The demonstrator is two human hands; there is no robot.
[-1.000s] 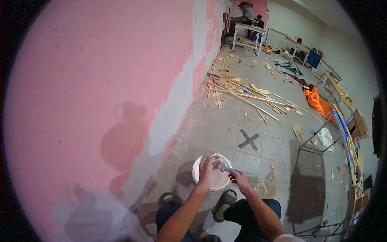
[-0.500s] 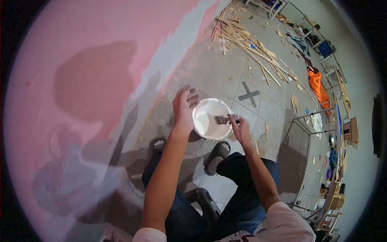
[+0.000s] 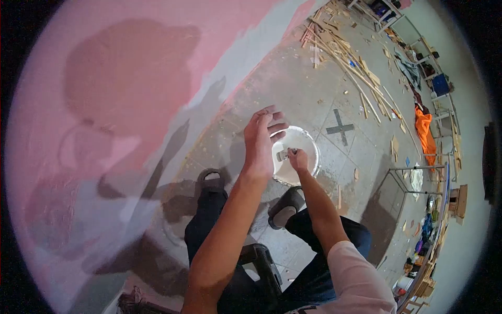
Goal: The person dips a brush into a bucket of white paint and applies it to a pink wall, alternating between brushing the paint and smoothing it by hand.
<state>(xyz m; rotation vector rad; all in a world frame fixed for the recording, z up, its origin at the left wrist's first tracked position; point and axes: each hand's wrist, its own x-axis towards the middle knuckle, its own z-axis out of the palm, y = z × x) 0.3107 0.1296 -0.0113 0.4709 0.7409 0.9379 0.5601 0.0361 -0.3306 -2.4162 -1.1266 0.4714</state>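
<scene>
A round white bucket (image 3: 309, 168) of pale paint stands on the tiled floor between my feet and the dark cross mark. My right hand (image 3: 298, 159) is closed on the handle of a paint brush (image 3: 283, 155), whose head is over the inside of the bucket near its left side. Raised by the bucket's left rim is my left hand (image 3: 263, 137), its fingers apart and curved, with nothing held in it. The fingertips of that hand overlap the upper left rim in view; whether they touch it cannot be told.
On the left rises a pink wall (image 3: 136, 78) with a grey-white band (image 3: 230, 62) along its base. Wooden strips (image 3: 348, 68) lie scattered beyond the bucket. A metal frame (image 3: 415, 168) and an orange cloth (image 3: 424, 131) are at right. A black stool (image 3: 264, 267) is beneath me.
The brush in my right hand has moved left across the bucket. My left hand now overlaps the rim more. The whole view has shifted.
</scene>
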